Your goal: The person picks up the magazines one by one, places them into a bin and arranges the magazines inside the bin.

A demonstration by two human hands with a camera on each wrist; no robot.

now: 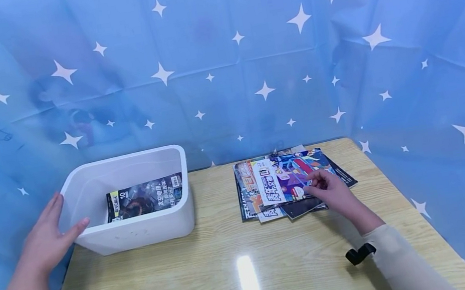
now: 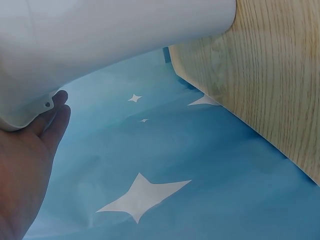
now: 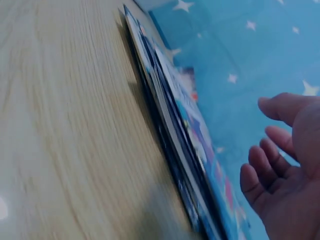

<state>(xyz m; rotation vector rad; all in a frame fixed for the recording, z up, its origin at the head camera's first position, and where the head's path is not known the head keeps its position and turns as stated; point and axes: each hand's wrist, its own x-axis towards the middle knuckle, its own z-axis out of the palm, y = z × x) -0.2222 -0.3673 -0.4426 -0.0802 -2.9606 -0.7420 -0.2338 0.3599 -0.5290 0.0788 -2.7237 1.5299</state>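
Observation:
A white plastic bin stands at the left of the table, with a dark magazine lying inside. My left hand touches the bin's near left corner, its thumb by the front rim and its fingers along the outer left side. In the left wrist view, straight fingers lie against the bin. On the right is a loose stack of magazines, topped by a purple and blue one with a white strip. My right hand hovers at that stack's right side, fingers loosely bent and thumb apart, with nothing held.
The wooden table has a bright light reflection near its front. Several magazines lie fanned under the top one, including a dark cover. A blue curtain with white stars hangs behind and at both sides.

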